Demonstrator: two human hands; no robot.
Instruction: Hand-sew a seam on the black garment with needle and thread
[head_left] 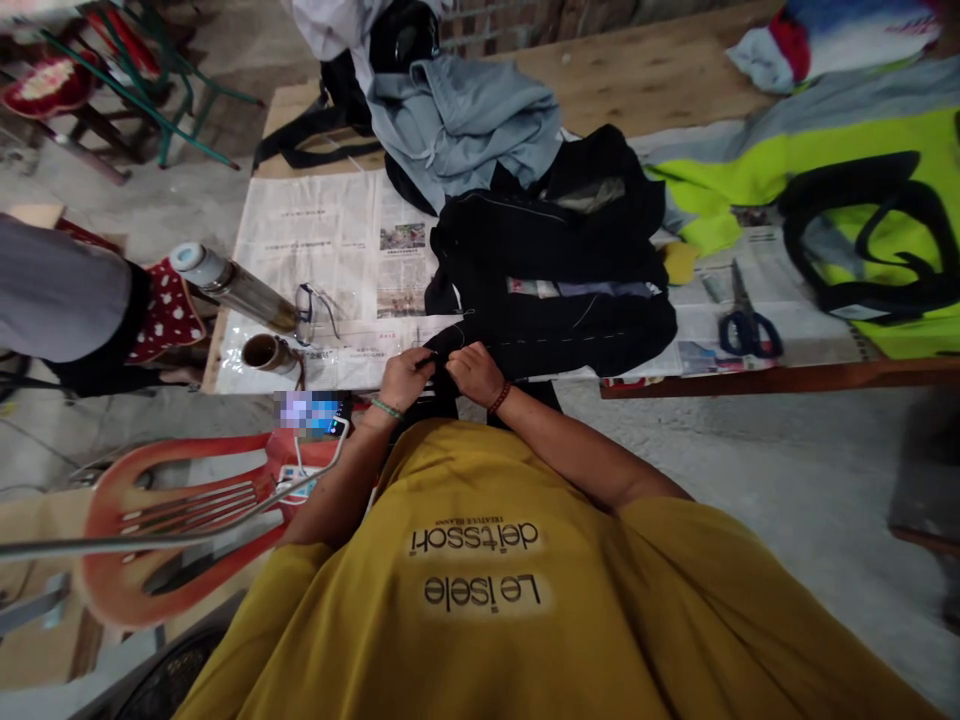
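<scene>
Black garment (547, 290), fingers (431, 362) pinching hem, needle unclear

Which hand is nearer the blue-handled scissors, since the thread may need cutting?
Probably the right hand. Both hands pinch the black garment's edge, but the scissors lie on the newspaper to its right; the left hand is farther.

I can't see my fingertips, buried in the black cloth (551, 290); the phone (311, 413) screen is blurred.
</scene>
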